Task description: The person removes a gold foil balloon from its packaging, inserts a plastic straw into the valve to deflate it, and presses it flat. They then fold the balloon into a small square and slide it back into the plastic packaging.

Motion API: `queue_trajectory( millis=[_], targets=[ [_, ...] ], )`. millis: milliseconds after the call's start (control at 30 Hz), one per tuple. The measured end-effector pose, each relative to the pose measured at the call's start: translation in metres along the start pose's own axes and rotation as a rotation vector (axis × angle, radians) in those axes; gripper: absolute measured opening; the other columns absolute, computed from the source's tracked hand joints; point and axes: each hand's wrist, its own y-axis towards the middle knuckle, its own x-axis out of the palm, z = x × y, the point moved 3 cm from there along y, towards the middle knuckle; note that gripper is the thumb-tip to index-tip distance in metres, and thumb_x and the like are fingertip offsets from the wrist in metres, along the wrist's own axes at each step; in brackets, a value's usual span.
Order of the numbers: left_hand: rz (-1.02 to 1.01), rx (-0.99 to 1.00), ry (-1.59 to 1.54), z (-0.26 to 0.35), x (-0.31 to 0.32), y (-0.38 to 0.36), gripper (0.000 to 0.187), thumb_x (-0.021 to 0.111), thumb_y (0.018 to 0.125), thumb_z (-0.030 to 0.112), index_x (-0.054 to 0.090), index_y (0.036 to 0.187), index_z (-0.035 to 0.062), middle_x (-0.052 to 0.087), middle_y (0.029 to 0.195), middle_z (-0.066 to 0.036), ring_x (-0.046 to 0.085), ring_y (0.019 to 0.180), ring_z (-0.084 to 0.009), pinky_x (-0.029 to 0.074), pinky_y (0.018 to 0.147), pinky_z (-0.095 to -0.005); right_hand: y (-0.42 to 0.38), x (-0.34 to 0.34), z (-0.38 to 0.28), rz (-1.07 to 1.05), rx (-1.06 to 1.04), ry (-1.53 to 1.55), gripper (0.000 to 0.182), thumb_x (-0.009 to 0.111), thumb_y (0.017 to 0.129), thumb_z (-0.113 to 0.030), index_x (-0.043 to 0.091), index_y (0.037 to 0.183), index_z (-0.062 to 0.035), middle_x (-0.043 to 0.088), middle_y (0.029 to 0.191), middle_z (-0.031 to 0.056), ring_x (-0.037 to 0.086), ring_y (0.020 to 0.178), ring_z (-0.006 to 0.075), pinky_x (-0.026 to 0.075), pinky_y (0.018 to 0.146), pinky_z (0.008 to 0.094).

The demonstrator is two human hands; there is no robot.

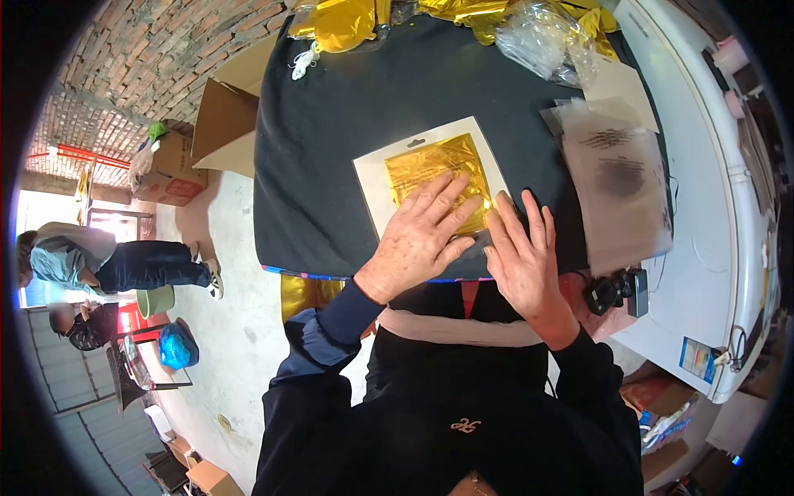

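A folded piece of gold foil (405, 169) lies on a white card (370, 183) with a hang hole in its top edge. The card sits slightly turned on the dark cloth near the table's front edge. My left hand (422, 236) lies over the foil, fingers stretched out and pressing flat on it. At the card's right lower edge is my right hand (527, 260), its fingers spread and the fingertips touching or just beside the foil. The part of the foil beneath my left hand is hidden.
Clear printed plastic bags (616, 182) are stacked at the table's right. Crumpled clear plastic (550, 45) and gold foil pieces (343, 25) lie along the far edge, beside a small white item (304, 62). A white appliance (699, 165) borders the right. Two people are at the left.
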Motion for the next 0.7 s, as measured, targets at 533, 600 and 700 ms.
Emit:
queue_trajectory(
  millis=[533, 600, 700],
  targets=[
    [0.107, -0.069, 0.183, 0.015, 0.015, 0.017, 0.059, 0.070, 0.098, 0.043, 0.064, 0.154, 0.0255, 0.059, 0.153, -0.012, 0.055, 0.135, -0.0334, 0.042, 0.103, -0.0513, -0.006, 0.006, 0.004, -0.053, 0.011, -0.018, 0.072, 0.085, 0.086, -0.022, 0.062, 0.151, -0.0036, 0.043, 0.171, 0.0178, 0.035, 0.157, 0.0505, 0.028, 0.126, 0.0696],
    [0.123, -0.087, 0.194, 0.018, 0.016, 0.016, 0.059, 0.070, 0.097, 0.042, 0.064, 0.154, 0.0252, 0.059, 0.153, -0.012, 0.055, 0.135, -0.0335, 0.042, 0.103, -0.0514, -0.004, 0.006, 0.005, -0.054, 0.008, -0.017, 0.073, 0.086, 0.085, -0.022, 0.061, 0.152, -0.0036, 0.043, 0.171, 0.0182, 0.036, 0.157, 0.0508, 0.029, 0.125, 0.0702],
    [0.171, -0.083, 0.170, 0.019, 0.014, 0.017, 0.055, 0.071, 0.097, 0.039, 0.067, 0.149, 0.0212, 0.060, 0.150, -0.014, 0.055, 0.134, -0.0336, 0.042, 0.103, -0.0497, -0.005, 0.007, 0.005, -0.063, 0.002, -0.011, 0.071, 0.082, 0.088, -0.020, 0.060, 0.153, -0.0024, 0.042, 0.171, 0.0205, 0.034, 0.157, 0.0514, 0.027, 0.126, 0.0700]
  ],
)
